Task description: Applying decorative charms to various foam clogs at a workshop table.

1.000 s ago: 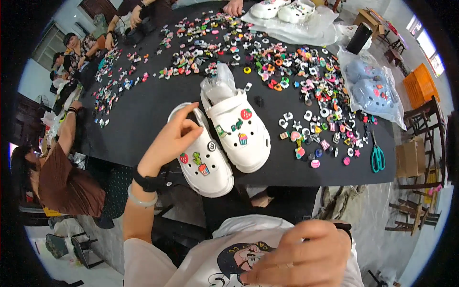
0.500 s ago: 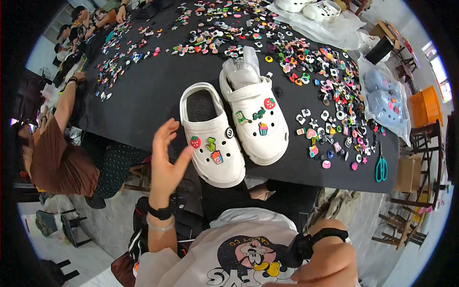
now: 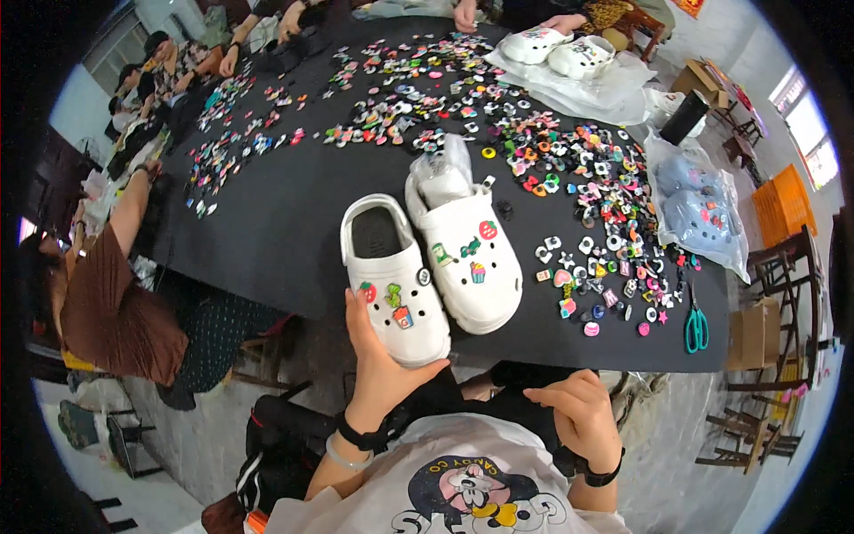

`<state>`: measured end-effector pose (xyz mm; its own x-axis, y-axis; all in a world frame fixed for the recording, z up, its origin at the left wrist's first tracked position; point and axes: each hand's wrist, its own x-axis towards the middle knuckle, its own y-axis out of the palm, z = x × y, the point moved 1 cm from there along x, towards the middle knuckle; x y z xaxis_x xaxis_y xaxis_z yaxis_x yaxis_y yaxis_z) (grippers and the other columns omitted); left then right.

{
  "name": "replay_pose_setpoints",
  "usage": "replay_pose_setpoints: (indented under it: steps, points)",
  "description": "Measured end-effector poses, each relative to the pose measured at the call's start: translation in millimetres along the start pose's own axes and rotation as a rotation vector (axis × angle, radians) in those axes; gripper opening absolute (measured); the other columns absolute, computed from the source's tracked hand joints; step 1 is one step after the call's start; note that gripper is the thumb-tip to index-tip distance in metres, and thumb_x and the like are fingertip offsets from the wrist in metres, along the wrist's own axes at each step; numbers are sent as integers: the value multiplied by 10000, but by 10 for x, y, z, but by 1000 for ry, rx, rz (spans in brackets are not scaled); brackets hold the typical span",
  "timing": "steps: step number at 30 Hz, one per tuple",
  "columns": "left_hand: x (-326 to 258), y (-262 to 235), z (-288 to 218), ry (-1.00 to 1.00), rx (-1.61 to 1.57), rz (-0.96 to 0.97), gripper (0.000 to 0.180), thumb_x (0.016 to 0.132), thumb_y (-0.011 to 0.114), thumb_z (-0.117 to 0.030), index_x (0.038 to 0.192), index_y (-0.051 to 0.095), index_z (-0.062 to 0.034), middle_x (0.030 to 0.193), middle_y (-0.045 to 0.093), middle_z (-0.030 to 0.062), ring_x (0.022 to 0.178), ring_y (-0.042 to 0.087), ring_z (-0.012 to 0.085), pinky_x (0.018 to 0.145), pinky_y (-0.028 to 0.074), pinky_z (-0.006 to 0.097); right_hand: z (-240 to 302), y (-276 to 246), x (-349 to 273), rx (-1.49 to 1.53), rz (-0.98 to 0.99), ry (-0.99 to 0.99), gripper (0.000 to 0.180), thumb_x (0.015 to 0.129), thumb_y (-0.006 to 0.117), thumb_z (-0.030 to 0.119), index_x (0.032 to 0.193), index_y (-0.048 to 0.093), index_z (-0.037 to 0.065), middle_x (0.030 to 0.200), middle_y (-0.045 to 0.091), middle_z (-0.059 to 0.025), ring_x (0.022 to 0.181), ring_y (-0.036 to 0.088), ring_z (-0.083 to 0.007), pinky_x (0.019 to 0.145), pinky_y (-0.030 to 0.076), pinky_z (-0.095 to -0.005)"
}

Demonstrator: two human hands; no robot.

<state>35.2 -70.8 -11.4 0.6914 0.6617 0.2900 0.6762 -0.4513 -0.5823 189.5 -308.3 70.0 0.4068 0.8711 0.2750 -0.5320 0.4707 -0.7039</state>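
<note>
A white clog [image 3: 414, 334] with strawberry, green dinosaur-like and fries-cup charms and a round black one stands at the table's front edge. My left hand [image 3: 384, 378] wraps its toe, fingers along the left side and thumb at the front right. Beside it, on the right, lies the matching clog [image 3: 487, 285], bearing strawberry, cupcake and green charms; clear plastic wrapping [image 3: 445, 173] is stuffed in its heel. My right hand [image 3: 583, 414] hovers off the front edge, near my shirt, its fingers curled together. Whatever it might hold is hidden.
Loose shoe charms [image 3: 614, 191] cover much of the black table [image 3: 276, 214]. Teal-handled scissors [image 3: 696, 327] lie at the right, below bagged blue clogs [image 3: 698, 200]. More white clogs [image 3: 583, 55] rest on plastic at the back. A person in brown [image 3: 124, 294] sits at left; others work farther back.
My left hand has come from beside the left clog to grip its toe. My right hand has moved from against my chest up toward the table edge. The view has shifted slightly.
</note>
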Motion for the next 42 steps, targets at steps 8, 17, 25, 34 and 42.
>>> replay_pose_setpoints:
  steps: [8, 17, 25, 34, 42]
  points:
    - [121, -79, 53, -23, 16, -5, 1374, 521, 932, -200, 1543, 29, -27, 1559, 138, 220, 1442, 196, 363, 1177, 190, 482, -360, 95, 23, -155, 91, 78, 394, 716, 601, -32, 1072, 694, 109, 888, 687, -34, 823, 639, -220, 808, 456, -344]
    - [182, -73, 17, 29, 239, 69, 1326, 546, 924, -276, 1522, 59, -35, 1561, 31, 272, 1452, 95, 439, 1154, 173, 563, -899, -187, -105, -377, -251, 375, 203, 828, 664, 43, 1022, 697, 92, 1000, 676, -63, 889, 641, -279, 752, 475, -384]
    - [178, -68, 27, 12, 262, 89, 1318, 559, 917, -325, 1522, 68, -29, 1557, 39, 275, 1449, 102, 443, 1140, 204, 567, -1279, -322, 29, -509, -371, 416, 289, 809, 698, 81, 1097, 678, 64, 1119, 622, -88, 1016, 577, -293, 876, 459, -408]
    - [178, -61, 49, 69, 298, 86, 1296, 571, 912, -307, 1520, 77, -21, 1557, 46, 274, 1446, 113, 440, 1144, 203, 555, -1461, -202, 141, -485, -294, 395, 300, 825, 692, 113, 1124, 680, 91, 1141, 626, -53, 1056, 561, -284, 877, 442, -399]
    - [180, -71, 79, 73, 294, 84, 1311, 569, 915, -313, 1524, 65, -23, 1556, 43, 278, 1446, 109, 439, 1146, 201, 552, -1371, -214, 283, -462, -327, 311, 268, 817, 694, 109, 1086, 697, 108, 1079, 630, -41, 1009, 568, -258, 838, 441, -387]
